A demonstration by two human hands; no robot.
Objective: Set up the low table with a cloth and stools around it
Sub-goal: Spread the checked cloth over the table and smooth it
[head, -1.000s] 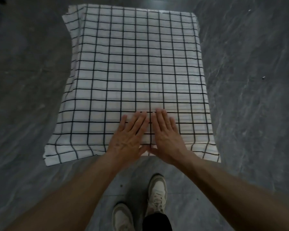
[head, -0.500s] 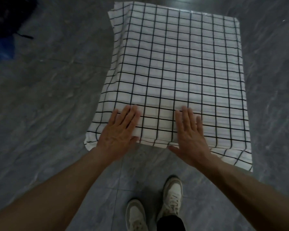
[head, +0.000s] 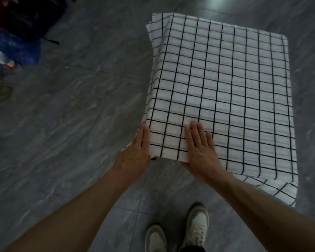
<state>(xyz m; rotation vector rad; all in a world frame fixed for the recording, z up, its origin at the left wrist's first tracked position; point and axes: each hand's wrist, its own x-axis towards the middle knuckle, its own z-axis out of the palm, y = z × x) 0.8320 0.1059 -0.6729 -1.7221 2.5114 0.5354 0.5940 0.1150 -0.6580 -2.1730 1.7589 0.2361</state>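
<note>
A white cloth with a black grid [head: 225, 91] covers the low table, which is hidden apart from a small brown corner [head: 154, 158] at the near left. The cloth hangs over the edges, lowest at the near right corner. My left hand [head: 135, 151] lies flat against the cloth's near left corner, fingers together, pressing on the side edge. My right hand [head: 201, 150] rests palm down on the cloth near the front edge, fingers slightly spread. Neither hand holds anything. No stools are in view.
Grey marbled floor tiles [head: 71, 133] surround the table. A dark pile with a blue bag [head: 16, 48] sits at the far left. My two pale shoes [head: 180, 231] stand just in front of the table's near edge.
Both hands slid left along the front edge, the left one reaching the cloth's near left corner. The view shifted left, so the table now sits to the right.
</note>
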